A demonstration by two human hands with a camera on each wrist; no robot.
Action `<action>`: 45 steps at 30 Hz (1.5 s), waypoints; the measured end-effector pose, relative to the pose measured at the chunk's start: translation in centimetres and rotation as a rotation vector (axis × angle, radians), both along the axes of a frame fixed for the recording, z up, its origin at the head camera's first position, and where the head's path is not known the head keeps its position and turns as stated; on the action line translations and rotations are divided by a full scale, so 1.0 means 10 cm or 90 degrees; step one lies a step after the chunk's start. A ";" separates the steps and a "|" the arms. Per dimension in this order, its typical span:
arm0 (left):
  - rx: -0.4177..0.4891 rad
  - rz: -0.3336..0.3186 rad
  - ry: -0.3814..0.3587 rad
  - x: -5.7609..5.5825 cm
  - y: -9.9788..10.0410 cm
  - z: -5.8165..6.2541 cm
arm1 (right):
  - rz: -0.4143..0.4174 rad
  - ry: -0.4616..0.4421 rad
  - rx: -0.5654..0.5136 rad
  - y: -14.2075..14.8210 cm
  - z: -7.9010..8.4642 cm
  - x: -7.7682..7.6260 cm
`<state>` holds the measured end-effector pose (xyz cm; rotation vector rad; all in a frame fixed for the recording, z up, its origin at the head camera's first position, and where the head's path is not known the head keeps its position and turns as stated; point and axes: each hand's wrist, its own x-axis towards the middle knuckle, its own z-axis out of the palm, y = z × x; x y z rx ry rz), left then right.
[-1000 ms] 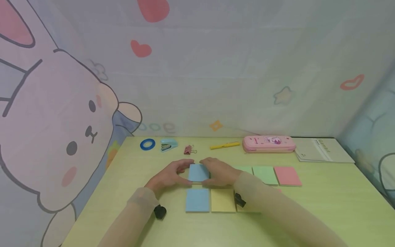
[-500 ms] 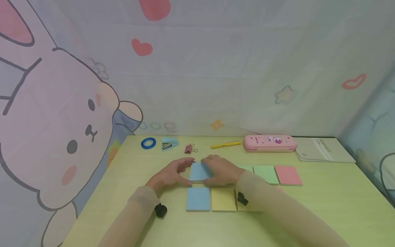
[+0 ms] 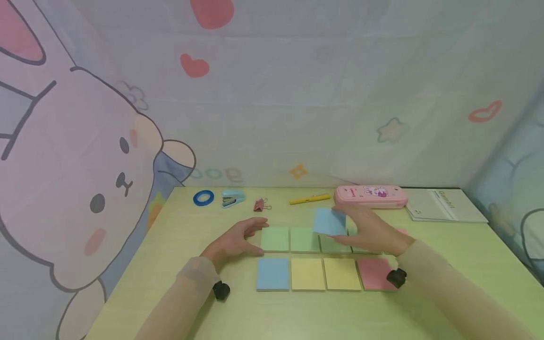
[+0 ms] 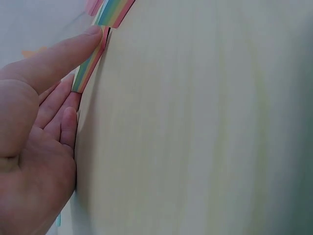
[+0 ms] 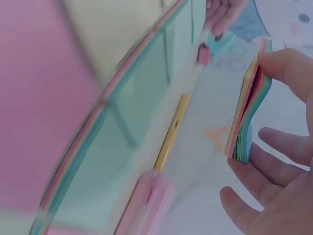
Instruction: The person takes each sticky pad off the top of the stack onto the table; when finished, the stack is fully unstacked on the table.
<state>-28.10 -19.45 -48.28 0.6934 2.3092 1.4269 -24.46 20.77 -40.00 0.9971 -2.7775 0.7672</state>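
Observation:
In my right hand (image 3: 371,231) a sticky note pad with a blue top (image 3: 329,222) is raised above the back row of pads. The right wrist view shows this pad's coloured layers (image 5: 248,107) fanned apart at one side, pinched between thumb and fingers. My left hand (image 3: 234,241) holds the leftmost green sticky note pad (image 3: 275,239) at its left side, thumb at the near corner and fingers at the far one. In the left wrist view the thumb (image 4: 54,58) touches the striped edge of that pad (image 4: 91,63). My right hand partly hides the pads at the right.
A front row has a blue pad (image 3: 273,274), two yellow pads (image 3: 308,274) and a pink pad (image 3: 376,274). Behind lie blue tape (image 3: 203,198), a stapler (image 3: 233,198), a binder clip (image 3: 261,205), a yellow pen (image 3: 310,199), a pink pencil case (image 3: 370,197) and a notebook (image 3: 446,205).
My right hand has lifted the blue-topped pad off the green pad and carried it to the right. The green pad beneath is now uncovered. My left hand has stayed in place.

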 end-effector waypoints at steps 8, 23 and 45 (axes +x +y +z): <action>-0.006 -0.006 0.020 0.01 -0.02 -0.01 | -0.068 0.062 0.020 0.83 -0.03 0.31; -0.003 -0.010 0.005 0.00 -0.02 -0.03 | -0.075 0.057 0.052 1.72 -0.34 0.85; 0.008 -0.006 0.003 -0.01 -0.02 -0.04 | -0.009 0.150 0.094 1.77 -0.66 0.83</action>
